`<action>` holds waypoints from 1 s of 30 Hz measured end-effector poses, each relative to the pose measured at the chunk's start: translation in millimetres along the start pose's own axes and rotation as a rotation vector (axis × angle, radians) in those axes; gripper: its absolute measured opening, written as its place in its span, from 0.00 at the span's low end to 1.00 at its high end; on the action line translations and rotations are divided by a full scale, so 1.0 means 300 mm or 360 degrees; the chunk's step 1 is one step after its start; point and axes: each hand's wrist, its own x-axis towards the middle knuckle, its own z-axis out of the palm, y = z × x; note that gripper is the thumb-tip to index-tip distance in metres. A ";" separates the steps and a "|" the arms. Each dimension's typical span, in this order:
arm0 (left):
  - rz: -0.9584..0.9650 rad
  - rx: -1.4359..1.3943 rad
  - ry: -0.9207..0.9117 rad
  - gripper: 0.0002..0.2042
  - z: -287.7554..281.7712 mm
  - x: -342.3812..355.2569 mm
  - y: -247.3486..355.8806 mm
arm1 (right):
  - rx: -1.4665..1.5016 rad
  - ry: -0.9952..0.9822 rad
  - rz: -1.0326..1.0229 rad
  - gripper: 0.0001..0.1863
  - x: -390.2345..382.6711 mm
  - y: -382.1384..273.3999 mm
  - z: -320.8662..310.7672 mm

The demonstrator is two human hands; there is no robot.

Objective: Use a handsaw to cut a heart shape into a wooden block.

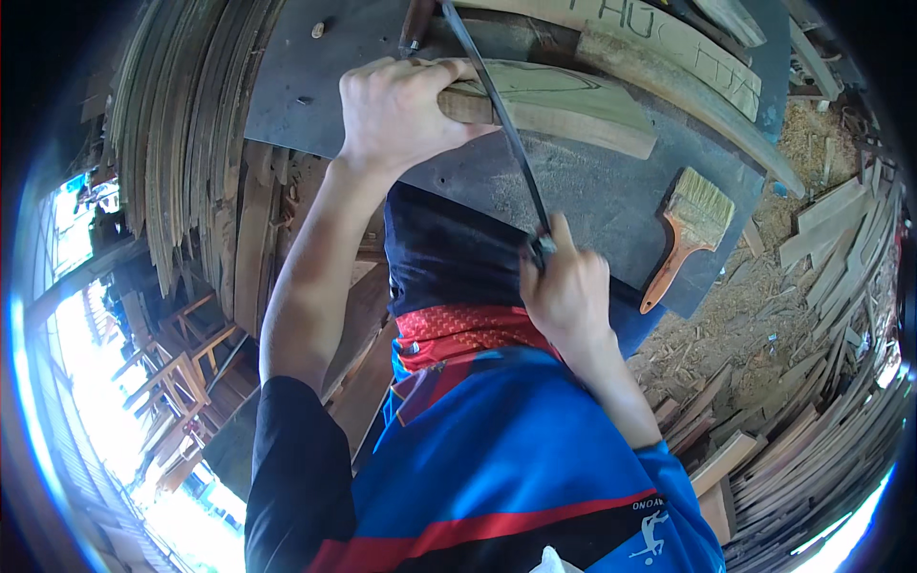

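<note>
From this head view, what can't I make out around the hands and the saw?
- Saw blade: far end cut off by the top edge.
- Saw handle: hidden inside the right hand.
- Wood piece: near end covered by the left hand.
- Workbench: near edge hidden by the person's dark face cloth.

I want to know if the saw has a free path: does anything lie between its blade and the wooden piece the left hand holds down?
Nothing visible does: the saw blade already crosses the wooden piece beside the left hand. The paintbrush lies off to the right.
</note>
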 end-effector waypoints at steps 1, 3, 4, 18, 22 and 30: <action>0.0008 -0.0005 0.0008 0.23 0.005 0.003 0.000 | 0.0116 0.0069 -0.0049 0.17 -0.012 0.020 -0.003; 0.0001 0.0067 -0.0110 0.24 -0.010 0.029 -0.001 | 0.0063 0.0082 -0.0042 0.17 0.046 0.015 0.005; -0.0012 0.0057 -0.0143 0.24 -0.017 0.042 -0.006 | 0.0010 0.0093 -0.0056 0.17 0.100 -0.012 -0.005; -0.0034 0.0059 -0.0317 0.22 -0.006 0.081 -0.021 | 0.0027 0.0103 -0.0059 0.15 0.210 -0.066 -0.052; -0.0005 -0.0002 -0.0225 0.22 -0.006 0.056 -0.016 | 0.0090 0.0083 -0.0041 0.15 0.079 -0.003 -0.034; 0.0037 0.0094 -0.0309 0.28 -0.030 0.123 -0.035 | 0.0084 0.0135 -0.0094 0.16 0.208 -0.062 -0.070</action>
